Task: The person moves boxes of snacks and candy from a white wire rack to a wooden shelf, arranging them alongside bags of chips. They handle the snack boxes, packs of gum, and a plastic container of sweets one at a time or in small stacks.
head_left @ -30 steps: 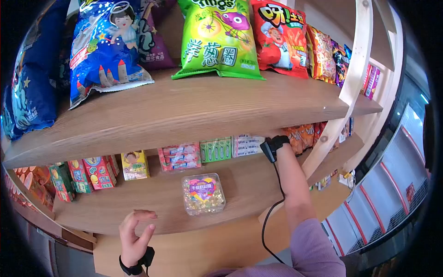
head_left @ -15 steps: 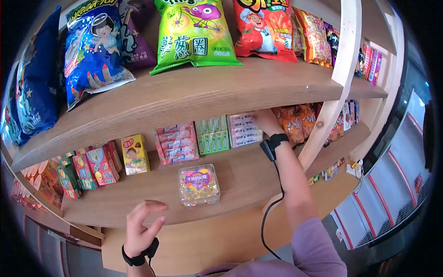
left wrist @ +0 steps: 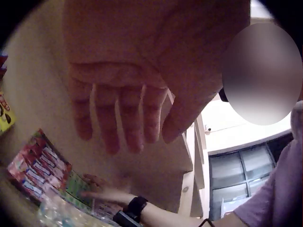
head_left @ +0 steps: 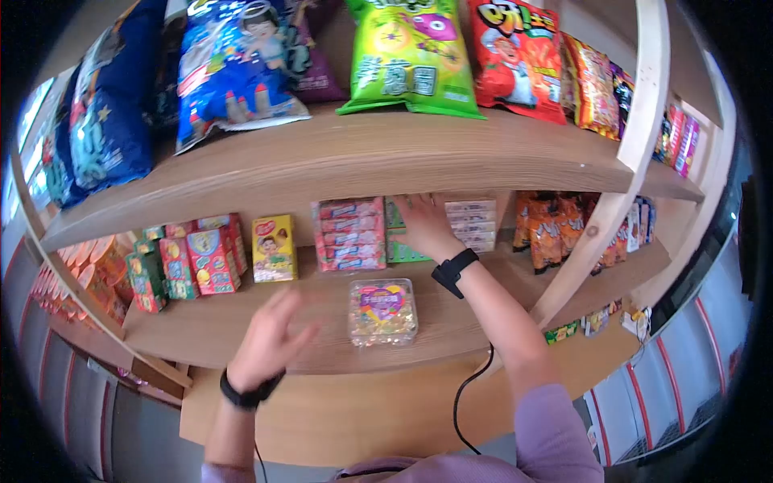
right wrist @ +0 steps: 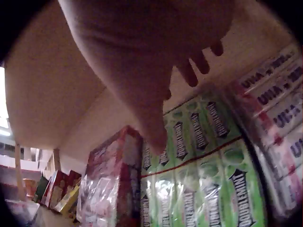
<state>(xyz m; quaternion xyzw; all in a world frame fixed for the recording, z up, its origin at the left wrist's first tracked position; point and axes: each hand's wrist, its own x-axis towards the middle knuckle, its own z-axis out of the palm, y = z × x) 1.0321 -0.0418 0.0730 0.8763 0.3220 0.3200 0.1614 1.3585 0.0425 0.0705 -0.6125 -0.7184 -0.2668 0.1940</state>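
Note:
My right hand [head_left: 423, 227] reaches onto the middle shelf, in front of the green pack of Doublemint gum [right wrist: 199, 165]. The right wrist view shows its thumb hanging over the gum's front, while the other fingers [right wrist: 186, 73] point past the top edge. Beside this gum stand a red-and-pink pack of wrapped sticks [head_left: 349, 233] on the left and a white UHA pack [head_left: 473, 224] on the right. Blurred and with nothing in it, my left hand [head_left: 272, 342] hovers left of a clear tub of wrapped candy [head_left: 383, 315]. Its fingers extend in the left wrist view.
Big chip bags, one green [head_left: 412, 60] and one red [head_left: 519, 60], stand on the upper shelf [head_left: 354, 157] over my right hand. A yellow box [head_left: 274, 248] and red boxes stand to the left. Orange bags [head_left: 555, 233] hang near a wooden post [head_left: 592, 229] at right.
My right hand has moved left from the orange bags, past the UHA pack, to the green gum. My left hand has risen slightly. The head view has shifted too.

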